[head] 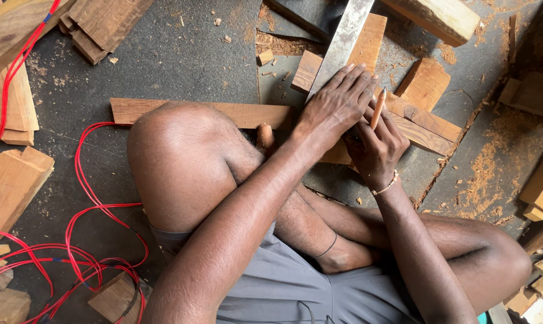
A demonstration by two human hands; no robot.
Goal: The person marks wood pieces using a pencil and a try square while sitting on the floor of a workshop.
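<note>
While pressing the metal straightedge (pixel 341 42) flat with left hand (pixel 334 108), marking the plank (pixel 247 114). Right hand (pixel 376 150) pinching pencil (pixel 378 108), tip toward twelve o'clock. Next, probably, a steady stroke along that edge.

The person sits on the floor, legs folded, the left knee raised high at the left of the view. Both forearms reach forward and meet ahead of the knees. The left hand (pixel 337 105) lies flat, palm down, fingers stretched forward and close together. The right hand (pixel 376 147) sits just beside and partly under it, fingers curled in a writing grip; its fingertips seem hidden. A beaded band circles the right wrist.
</note>
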